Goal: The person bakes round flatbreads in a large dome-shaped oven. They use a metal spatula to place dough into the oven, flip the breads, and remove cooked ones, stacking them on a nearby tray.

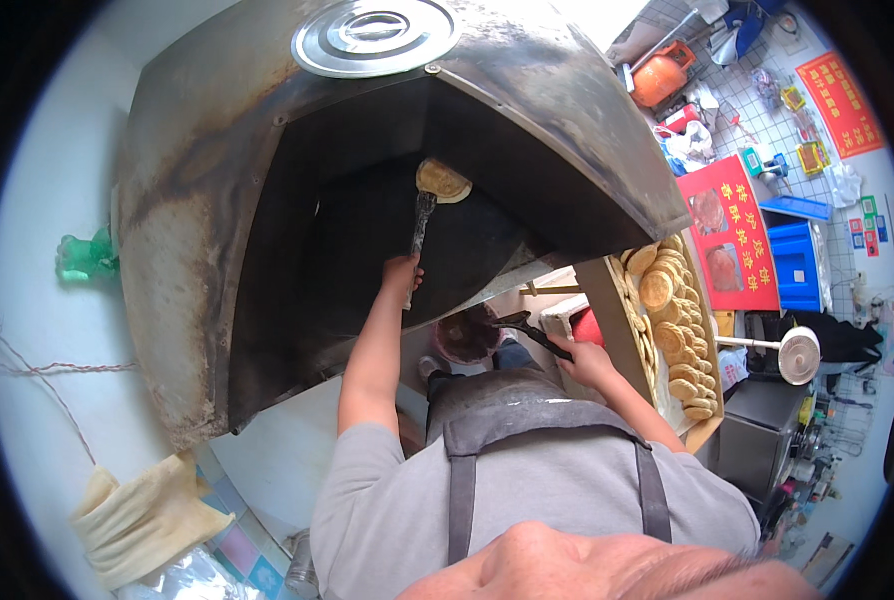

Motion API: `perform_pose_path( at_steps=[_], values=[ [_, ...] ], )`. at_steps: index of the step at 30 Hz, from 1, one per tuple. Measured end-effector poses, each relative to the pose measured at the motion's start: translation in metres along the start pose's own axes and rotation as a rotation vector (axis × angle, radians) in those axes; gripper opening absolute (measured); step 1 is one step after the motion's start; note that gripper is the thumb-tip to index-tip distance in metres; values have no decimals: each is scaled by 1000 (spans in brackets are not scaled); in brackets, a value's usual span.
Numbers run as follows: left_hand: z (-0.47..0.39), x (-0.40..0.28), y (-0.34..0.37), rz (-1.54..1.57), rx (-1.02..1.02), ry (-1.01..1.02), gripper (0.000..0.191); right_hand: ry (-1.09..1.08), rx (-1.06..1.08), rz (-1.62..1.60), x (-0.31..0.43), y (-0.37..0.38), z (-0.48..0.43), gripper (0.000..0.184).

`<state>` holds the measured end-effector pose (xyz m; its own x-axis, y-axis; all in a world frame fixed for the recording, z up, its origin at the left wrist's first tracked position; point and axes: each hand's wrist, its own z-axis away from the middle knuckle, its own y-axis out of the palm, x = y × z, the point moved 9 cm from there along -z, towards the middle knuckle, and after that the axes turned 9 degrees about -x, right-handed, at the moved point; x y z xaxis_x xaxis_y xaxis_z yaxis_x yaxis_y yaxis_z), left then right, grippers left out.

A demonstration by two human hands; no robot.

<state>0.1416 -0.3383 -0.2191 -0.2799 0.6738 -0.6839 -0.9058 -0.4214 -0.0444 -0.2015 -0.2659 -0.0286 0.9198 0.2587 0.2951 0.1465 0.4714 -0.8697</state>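
My left hand (400,276) reaches into the mouth of a large metal oven (180,247). It grips a long, worn spatula (423,214). At the far end of the spatula is a round flatbread (444,181), browned on top, over the dark round baking plate (357,247). Whether the bread rests on the blade or on the plate I cannot tell. Lower, outside the oven, my right hand (588,364) is closed around the black handle of a tool (543,339). Its dark head points left, above a reddish bucket (465,335) on the floor.
A wooden tray (597,289) full of baked flatbreads (672,322) stands at my right. A metal lid (375,34) lies on top of the oven. Farther right are a red sign (728,232), a blue bin (796,266), and an orange gas cylinder (663,75). A cloth (143,517) hangs lower left.
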Motion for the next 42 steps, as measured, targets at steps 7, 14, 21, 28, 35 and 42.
perform_pose_path(
  at_steps=[7, 14, 21, 28, 35, 42],
  values=[
    [23, 20, 4, -28, -16, -70, 32, 19, 48, 59, 15, 7, 17, 51],
    [6, 0, 10, 92, 9, 9, 27, -122, 40, 59, 18, 7, 15, 52],
    [24, 24, 3, 153, 3, -9, 28, -170, 21, 66, -13, 5, 15, 53],
    [3, -17, 32, 57, -16, 56, 27, -157, 10, 33, -52, -3, 23, 52],
    [83, 16, 4, -46, -215, 206, 21, -50, -3, -21, -104, -1, 33, 52],
    [242, 47, 51, -480, 51, 262, 23, 69, 131, -168, -143, 33, 45, 52]
  ],
)
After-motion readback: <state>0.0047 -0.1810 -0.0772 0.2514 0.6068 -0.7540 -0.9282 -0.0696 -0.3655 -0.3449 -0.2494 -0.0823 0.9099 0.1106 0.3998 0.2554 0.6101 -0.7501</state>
